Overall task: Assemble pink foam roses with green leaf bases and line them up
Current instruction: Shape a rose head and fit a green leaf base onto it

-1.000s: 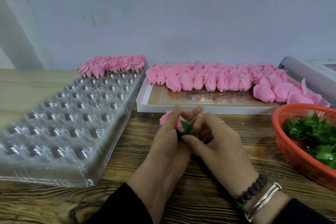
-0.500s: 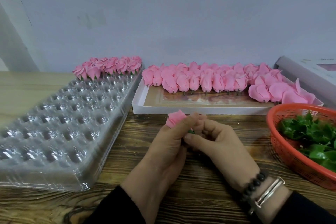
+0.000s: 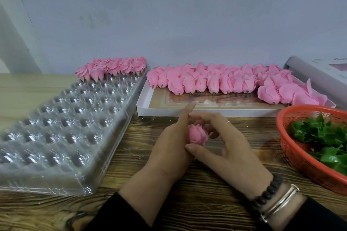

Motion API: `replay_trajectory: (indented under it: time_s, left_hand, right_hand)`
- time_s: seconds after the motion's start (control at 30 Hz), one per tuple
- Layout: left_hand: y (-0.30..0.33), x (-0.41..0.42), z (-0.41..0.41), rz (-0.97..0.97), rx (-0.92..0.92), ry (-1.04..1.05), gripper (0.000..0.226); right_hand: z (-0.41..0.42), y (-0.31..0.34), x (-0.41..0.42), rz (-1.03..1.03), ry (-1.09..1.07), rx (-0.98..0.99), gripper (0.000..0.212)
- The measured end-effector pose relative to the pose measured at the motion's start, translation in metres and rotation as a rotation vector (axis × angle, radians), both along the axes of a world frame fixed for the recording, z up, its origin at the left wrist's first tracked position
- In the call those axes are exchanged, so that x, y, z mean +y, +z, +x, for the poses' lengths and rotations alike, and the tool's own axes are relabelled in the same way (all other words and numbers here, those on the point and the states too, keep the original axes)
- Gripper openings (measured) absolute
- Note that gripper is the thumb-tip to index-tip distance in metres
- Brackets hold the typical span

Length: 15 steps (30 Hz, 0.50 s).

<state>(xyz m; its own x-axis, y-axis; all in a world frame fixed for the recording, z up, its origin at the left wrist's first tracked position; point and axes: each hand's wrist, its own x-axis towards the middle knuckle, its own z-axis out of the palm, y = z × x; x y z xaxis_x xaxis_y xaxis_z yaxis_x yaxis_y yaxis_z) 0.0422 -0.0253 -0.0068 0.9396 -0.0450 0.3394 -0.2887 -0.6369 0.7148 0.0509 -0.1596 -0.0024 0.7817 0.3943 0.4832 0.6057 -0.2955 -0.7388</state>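
Rose (image 3: 197,134), pink foam, sits between both hands just in front of the white box (image 3: 144,108), bloom facing up toward the camera. Left hand (image 3: 170,148) cups it from the side, fingers mostly straight w/ forefinger pointing up toward the box; whether it truly grips is hard to say. Right hand (image 3: 223,148) curls round the rose, thumb under the base, fingers over the far side. Green leaf base isn't visible now, prob. hidden under the petals.

Step in hand, by my read: seating the leaf base and tidying the bloom before placing it.

How to do it well:
- Foam dents easily, so press at the base, not the petals.
- Check the calyx sits square & fully up the stem end before letting go.
- Keep one hand as support, the other does the turning.

Next slot looks to be in the clear blister tray (image 3: 62,124), left of the box, just in front of the finished roses (image 3: 112,68) at its far end. Bare rose heads (image 3: 210,82) wait in the box; leaf bases (image 3: 323,137) fill the red basket (image 3: 293,154), right of the box.
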Motion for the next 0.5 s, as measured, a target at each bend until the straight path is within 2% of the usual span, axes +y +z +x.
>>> replay_trajectory:
  time_s: [0.17,0.4,0.5]
  left_hand:
    - [-0.001,-0.005,-0.002,0.083,-0.022,0.028,0.083]
    - [0.002,-0.002,-0.002,-0.176,0.122,-0.126,0.103]
    - [0.003,0.002,-0.001,-0.182,0.154,-0.066,0.096]
  right_hand:
    - [0.002,-0.002,0.001,0.019,-0.011,0.058,0.022]
    - [0.01,-0.004,-0.005,0.143,-0.039,0.168,0.019]
    - [0.015,-0.003,-0.011,0.2,-0.061,0.199,0.018]
